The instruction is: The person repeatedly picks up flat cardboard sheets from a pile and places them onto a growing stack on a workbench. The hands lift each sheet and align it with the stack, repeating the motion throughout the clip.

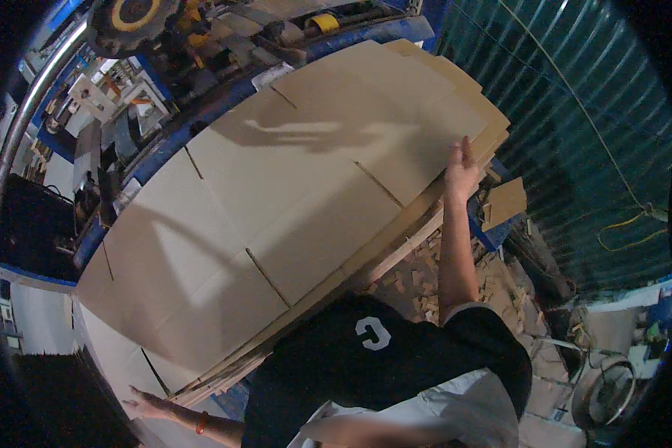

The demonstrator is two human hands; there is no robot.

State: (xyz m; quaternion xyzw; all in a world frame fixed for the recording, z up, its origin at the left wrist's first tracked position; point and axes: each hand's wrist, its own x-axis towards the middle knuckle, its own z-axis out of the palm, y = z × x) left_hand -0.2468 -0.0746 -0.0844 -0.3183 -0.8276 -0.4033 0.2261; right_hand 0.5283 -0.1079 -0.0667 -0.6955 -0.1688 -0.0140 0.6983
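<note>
A large, flat cardboard box blank (299, 201) with narrow slots cut into its long sides lies on top of a stack of similar blanks (496, 123). It slants from the lower left to the upper right in front of me. My right hand (461, 172) is at the stack's right end, fingers stretched out along the edge. At the opposite end, my left hand (148, 405) lies with spread fingers by the lower left corner of the top blank. Neither hand is closed around anything; whether the left palm presses on the cardboard, I cannot tell.
Beyond the stack's far side runs a blue-framed machine (239, 97) with a dark toothed wheel (131, 22). A green corrugated metal wall (575, 134) rises at the right. Cardboard scraps (418, 280) litter the floor, and a round fan-like object (608, 392) stands lower right.
</note>
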